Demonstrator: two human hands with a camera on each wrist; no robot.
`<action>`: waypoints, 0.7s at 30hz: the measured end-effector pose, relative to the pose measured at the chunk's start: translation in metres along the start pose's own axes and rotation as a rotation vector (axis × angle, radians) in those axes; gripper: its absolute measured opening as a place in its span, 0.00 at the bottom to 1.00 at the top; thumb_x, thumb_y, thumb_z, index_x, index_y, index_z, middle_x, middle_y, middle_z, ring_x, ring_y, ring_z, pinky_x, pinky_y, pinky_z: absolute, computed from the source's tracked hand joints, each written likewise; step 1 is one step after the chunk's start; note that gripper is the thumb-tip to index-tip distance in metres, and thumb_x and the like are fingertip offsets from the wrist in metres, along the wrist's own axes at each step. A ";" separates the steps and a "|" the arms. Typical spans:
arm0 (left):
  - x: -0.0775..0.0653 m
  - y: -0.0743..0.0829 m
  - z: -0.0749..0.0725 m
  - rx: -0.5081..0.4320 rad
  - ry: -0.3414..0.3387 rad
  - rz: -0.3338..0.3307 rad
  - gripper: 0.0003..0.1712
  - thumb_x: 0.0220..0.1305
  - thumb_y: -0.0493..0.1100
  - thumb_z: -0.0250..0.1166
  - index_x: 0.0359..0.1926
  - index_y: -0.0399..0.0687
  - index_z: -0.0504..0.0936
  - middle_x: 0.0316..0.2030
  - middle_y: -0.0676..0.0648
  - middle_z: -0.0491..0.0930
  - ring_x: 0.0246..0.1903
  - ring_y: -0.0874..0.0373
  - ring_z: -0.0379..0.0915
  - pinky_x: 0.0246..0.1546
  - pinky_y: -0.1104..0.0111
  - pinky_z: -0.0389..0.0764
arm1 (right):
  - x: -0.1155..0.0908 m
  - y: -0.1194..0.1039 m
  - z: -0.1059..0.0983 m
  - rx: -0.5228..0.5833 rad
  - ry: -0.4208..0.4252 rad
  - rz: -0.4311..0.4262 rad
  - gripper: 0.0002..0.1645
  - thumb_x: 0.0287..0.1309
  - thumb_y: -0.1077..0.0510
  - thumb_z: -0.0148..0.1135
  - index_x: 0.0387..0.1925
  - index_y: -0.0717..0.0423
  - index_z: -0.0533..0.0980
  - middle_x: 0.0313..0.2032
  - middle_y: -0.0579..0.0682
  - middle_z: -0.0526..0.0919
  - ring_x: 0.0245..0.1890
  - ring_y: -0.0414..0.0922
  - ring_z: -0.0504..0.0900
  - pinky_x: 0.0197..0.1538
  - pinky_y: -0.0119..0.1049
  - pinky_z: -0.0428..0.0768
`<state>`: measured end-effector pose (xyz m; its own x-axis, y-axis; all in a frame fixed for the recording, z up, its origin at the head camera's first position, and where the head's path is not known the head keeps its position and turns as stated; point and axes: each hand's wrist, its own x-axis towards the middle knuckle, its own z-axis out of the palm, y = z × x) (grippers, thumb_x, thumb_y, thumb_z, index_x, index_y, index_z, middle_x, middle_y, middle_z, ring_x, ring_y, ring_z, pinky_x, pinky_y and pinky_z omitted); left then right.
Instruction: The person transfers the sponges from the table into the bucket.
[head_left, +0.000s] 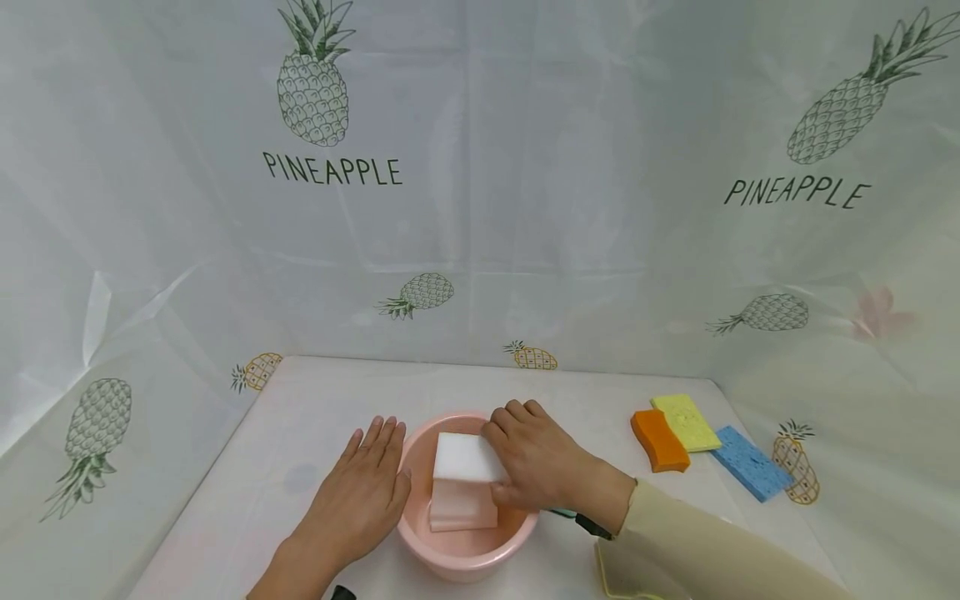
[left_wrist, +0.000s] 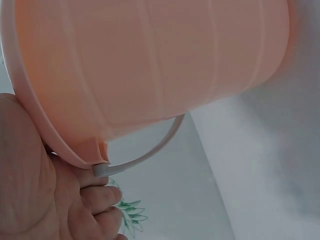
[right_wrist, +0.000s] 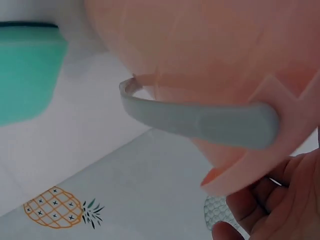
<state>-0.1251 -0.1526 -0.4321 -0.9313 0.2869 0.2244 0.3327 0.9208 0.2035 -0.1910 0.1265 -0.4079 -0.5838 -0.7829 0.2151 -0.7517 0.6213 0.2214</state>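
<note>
A pink bucket (head_left: 459, 558) stands on the table between the two hands, with a white sponge block (head_left: 465, 471) inside it. My right hand (head_left: 536, 458) reaches over the bucket's right side and grips the block by its right edge, thumb near and fingers far. My left hand (head_left: 360, 492) lies along the left rim, fingers straight and palm down, holding nothing. In the left wrist view, that hand touches the rim beside the grey handle (left_wrist: 150, 154). The right wrist view shows the fingers of the right hand partly hidden behind the rim.
At the right lie an orange sponge (head_left: 660, 442), a yellow sponge (head_left: 686, 422) and a blue sponge (head_left: 752, 463). A clear tray with a yellow rim (head_left: 602, 571) is partly under the right sleeve. Something green (right_wrist: 30, 75) sits right of the bucket. Pineapple-print sheeting (head_left: 555, 208) surrounds the table.
</note>
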 end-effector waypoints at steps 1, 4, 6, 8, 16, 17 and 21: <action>0.000 0.000 0.000 0.000 0.000 0.000 0.34 0.81 0.50 0.51 0.77 0.32 0.66 0.77 0.34 0.64 0.80 0.39 0.55 0.81 0.44 0.57 | 0.001 0.000 0.001 -0.003 -0.005 -0.005 0.31 0.51 0.37 0.67 0.52 0.48 0.76 0.47 0.44 0.78 0.46 0.44 0.72 0.51 0.40 0.72; 0.000 0.000 0.000 -0.003 -0.001 0.001 0.34 0.81 0.49 0.51 0.77 0.31 0.66 0.77 0.34 0.65 0.80 0.39 0.55 0.81 0.44 0.57 | 0.003 -0.001 0.004 -0.013 -0.005 -0.023 0.30 0.50 0.37 0.67 0.50 0.48 0.76 0.46 0.44 0.79 0.44 0.44 0.72 0.50 0.40 0.71; 0.000 0.001 0.000 -0.003 -0.002 0.000 0.34 0.81 0.49 0.50 0.77 0.31 0.66 0.77 0.33 0.65 0.80 0.38 0.55 0.81 0.44 0.58 | 0.005 -0.002 0.004 -0.024 -0.001 -0.036 0.30 0.49 0.36 0.68 0.49 0.47 0.75 0.45 0.44 0.79 0.43 0.44 0.72 0.48 0.39 0.70; 0.000 0.001 0.000 -0.006 -0.003 -0.003 0.34 0.81 0.48 0.50 0.77 0.31 0.66 0.77 0.33 0.65 0.80 0.38 0.56 0.80 0.44 0.58 | 0.008 -0.003 0.005 -0.036 -0.001 -0.048 0.30 0.49 0.35 0.68 0.48 0.47 0.75 0.44 0.44 0.79 0.42 0.43 0.71 0.47 0.38 0.69; 0.000 0.001 -0.001 -0.020 -0.004 -0.008 0.34 0.80 0.48 0.50 0.77 0.30 0.66 0.77 0.33 0.65 0.80 0.38 0.56 0.80 0.44 0.58 | 0.013 -0.006 0.005 -0.070 -0.063 -0.074 0.30 0.52 0.32 0.68 0.48 0.47 0.77 0.45 0.43 0.81 0.43 0.43 0.71 0.46 0.37 0.68; 0.000 0.001 -0.001 -0.021 -0.004 -0.008 0.34 0.80 0.48 0.50 0.77 0.30 0.66 0.77 0.33 0.65 0.80 0.38 0.56 0.80 0.44 0.58 | 0.013 -0.007 0.005 -0.075 -0.068 -0.075 0.30 0.53 0.32 0.68 0.48 0.47 0.77 0.45 0.43 0.81 0.43 0.43 0.70 0.46 0.37 0.68; 0.000 0.001 -0.001 -0.026 -0.014 -0.013 0.34 0.81 0.48 0.50 0.77 0.31 0.65 0.77 0.34 0.64 0.80 0.39 0.55 0.81 0.45 0.58 | 0.014 -0.007 0.005 -0.092 -0.083 -0.079 0.31 0.53 0.30 0.68 0.48 0.47 0.78 0.44 0.42 0.81 0.43 0.43 0.70 0.46 0.36 0.67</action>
<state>-0.1242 -0.1519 -0.4310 -0.9373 0.2791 0.2085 0.3245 0.9172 0.2310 -0.1954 0.1105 -0.4116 -0.5504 -0.8269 0.1152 -0.7669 0.5553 0.3219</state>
